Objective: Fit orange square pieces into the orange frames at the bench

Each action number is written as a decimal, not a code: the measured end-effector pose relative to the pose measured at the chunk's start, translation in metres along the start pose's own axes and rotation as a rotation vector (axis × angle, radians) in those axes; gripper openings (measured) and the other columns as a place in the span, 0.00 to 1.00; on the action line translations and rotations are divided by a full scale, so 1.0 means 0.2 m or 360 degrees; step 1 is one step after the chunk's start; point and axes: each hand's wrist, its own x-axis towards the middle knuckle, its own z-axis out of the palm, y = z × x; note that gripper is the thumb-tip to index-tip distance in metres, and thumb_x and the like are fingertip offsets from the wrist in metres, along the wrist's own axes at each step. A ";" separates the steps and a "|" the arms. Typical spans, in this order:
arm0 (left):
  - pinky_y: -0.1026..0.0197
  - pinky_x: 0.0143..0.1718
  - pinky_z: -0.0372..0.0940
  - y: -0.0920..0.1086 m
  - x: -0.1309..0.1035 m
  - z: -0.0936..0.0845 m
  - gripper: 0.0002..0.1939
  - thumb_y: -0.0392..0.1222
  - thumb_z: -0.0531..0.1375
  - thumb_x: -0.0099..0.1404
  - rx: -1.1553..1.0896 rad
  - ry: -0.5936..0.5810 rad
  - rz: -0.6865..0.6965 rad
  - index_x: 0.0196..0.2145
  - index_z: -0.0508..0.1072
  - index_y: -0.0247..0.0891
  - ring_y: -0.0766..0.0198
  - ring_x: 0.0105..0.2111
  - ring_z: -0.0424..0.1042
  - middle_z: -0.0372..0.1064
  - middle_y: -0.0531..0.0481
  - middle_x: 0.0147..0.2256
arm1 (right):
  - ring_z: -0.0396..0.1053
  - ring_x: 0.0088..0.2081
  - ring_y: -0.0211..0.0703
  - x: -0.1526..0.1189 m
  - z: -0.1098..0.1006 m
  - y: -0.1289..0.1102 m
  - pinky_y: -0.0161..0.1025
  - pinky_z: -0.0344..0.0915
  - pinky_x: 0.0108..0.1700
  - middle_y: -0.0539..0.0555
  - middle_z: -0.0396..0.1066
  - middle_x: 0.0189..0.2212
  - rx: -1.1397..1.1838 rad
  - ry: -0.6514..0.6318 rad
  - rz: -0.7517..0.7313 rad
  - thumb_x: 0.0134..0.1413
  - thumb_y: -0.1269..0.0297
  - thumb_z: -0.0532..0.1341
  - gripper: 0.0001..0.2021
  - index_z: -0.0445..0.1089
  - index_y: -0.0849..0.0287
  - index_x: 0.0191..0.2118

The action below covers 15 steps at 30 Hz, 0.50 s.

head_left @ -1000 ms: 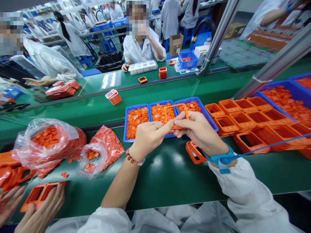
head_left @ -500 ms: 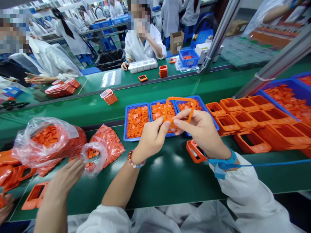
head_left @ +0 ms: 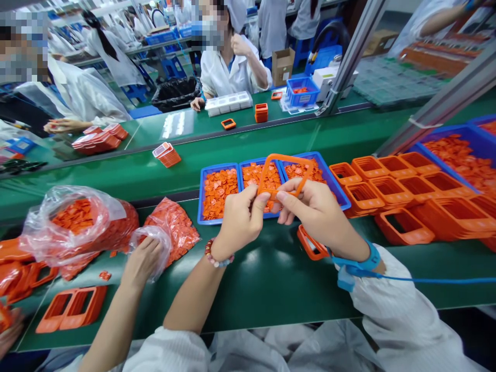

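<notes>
An orange rectangular frame (head_left: 290, 158) is held up between my two hands, over the blue trays. My left hand (head_left: 242, 217) pinches its lower left corner between thumb and fingers. On the lower right side, my right hand (head_left: 310, 206) grips the frame, thumb in front and fingers behind. Behind the hands stand blue trays (head_left: 200, 199) filled with small orange pieces (head_left: 219, 194). An orange frame stack with a pale insert (head_left: 310, 243) lies on the green table below my right wrist, partly hidden by it.
Stacks of orange frames (head_left: 391, 191) fill the right side. At the left are plastic bags of orange pieces (head_left: 174, 232); a co-worker's hand (head_left: 145, 258) reaches into a small bag. Orange frames (head_left: 72, 308) lie near the front edge. A metal post (head_left: 349, 67) rises at the right.
The frame in my hands has tilted slightly. A co-worker's hand has moved up and right into the small bag, uncovering frames on the table. The small stack on the green strip has shifted left.
</notes>
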 end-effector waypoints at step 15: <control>0.68 0.15 0.53 0.02 -0.06 0.04 0.25 0.58 0.51 0.72 -0.1165 -0.0118 -0.0327 0.27 0.66 0.37 0.72 0.16 0.59 0.61 0.55 0.18 | 0.69 0.17 0.37 -0.02 -0.01 -0.04 0.33 0.65 0.20 0.49 0.72 0.19 0.0495 0.0013 0.0125 0.59 0.49 0.64 0.17 0.75 0.58 0.42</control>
